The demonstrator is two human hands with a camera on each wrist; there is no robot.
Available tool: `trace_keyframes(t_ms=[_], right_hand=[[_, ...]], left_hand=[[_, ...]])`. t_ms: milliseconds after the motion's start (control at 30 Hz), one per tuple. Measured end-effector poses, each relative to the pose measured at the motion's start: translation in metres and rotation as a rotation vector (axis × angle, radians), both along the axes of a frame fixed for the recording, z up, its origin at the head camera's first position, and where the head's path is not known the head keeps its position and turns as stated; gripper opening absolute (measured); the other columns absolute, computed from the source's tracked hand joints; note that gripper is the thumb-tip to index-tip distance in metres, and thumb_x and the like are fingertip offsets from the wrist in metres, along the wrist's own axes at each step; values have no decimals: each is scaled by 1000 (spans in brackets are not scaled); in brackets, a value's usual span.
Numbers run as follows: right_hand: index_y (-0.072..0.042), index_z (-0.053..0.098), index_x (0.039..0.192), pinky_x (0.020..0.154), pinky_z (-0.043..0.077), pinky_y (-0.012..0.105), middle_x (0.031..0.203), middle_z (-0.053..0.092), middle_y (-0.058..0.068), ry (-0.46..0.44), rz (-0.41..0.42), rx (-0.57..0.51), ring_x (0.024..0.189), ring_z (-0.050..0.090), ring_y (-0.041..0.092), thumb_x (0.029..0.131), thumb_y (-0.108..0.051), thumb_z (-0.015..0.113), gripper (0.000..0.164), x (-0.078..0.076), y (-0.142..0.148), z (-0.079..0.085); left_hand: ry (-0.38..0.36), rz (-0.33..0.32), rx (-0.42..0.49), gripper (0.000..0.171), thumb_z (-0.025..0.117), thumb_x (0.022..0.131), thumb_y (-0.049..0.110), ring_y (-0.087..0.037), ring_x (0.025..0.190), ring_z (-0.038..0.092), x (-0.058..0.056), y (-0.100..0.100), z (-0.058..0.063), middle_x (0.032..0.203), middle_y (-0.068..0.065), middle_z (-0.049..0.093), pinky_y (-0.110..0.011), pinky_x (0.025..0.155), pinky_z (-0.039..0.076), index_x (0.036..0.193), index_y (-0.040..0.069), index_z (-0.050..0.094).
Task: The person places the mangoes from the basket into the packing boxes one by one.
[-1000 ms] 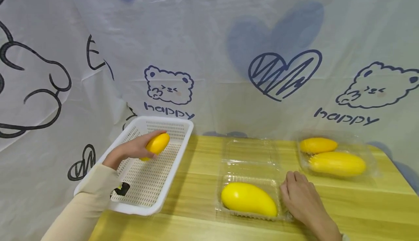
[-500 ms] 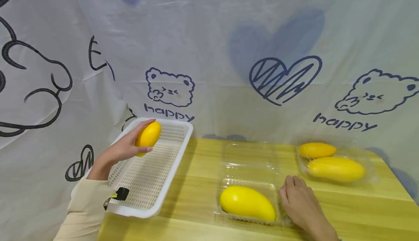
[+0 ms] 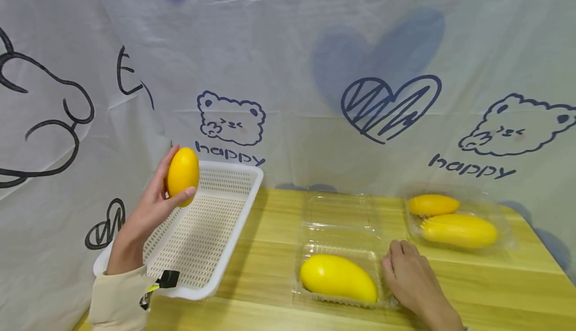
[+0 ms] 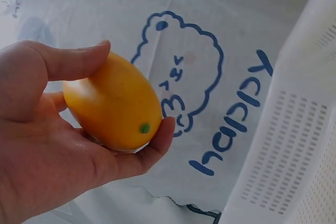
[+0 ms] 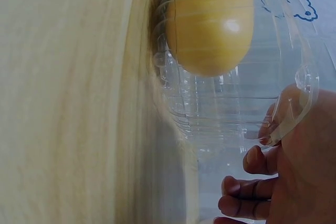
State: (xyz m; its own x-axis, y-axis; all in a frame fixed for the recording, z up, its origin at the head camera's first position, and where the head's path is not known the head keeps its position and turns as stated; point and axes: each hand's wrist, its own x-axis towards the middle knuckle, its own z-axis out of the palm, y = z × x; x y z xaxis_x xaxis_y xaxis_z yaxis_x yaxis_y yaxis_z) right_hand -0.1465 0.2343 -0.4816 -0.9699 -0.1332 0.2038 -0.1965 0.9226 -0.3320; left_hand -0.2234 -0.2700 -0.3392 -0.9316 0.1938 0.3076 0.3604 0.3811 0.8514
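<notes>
My left hand [image 3: 146, 216] holds an orange-yellow mango [image 3: 183, 177] up over the left side of the white basket [image 3: 231, 256]. In the left wrist view the thumb lies over the top of the mango, fingers beneath, and a green stem spot shows on its end. My right hand [image 3: 411, 276] is at the right edge of a clear plastic box [image 3: 355, 250], its lid folded back. The right wrist view shows thumb and forefinger pinching the box's rim, the other fingers curled. One larger yellow mango [image 3: 337, 278] lies in the front half of this box.
A second clear plastic box [image 3: 506, 231], at the back right, holds two yellow fruits [image 3: 459, 231]. The wooden table [image 3: 261, 291] runs beneath everything. A printed cloth [image 3: 288, 71] hangs close behind the table and at the left.
My left hand has lifted the mango from inside the basket and moved left, turning it more upright. The right hand stays at the box's edge.
</notes>
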Motion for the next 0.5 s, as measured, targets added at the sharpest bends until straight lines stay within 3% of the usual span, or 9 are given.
trace_keyframes(t_ms=[133,500], right_hand=[[-11,43,83,62,33,34,77,39,3,4,5,-4,71,36,20,104,-12,43,21,0,-3,0],[-10,45,86,65,35,37,80,42,3,-38,-2,-7,75,40,22,104,-13,41,20,-1,-3,2]], left_hand=[[38,-8,130,92,63,99,-1,-16,127,46,9,0,4,166,-15,19,-12,99,44,165,37,12],[174,-27,430,79,50,103,-7,-25,133,45,23,8,13,165,-14,21,-21,103,46,166,27,16]])
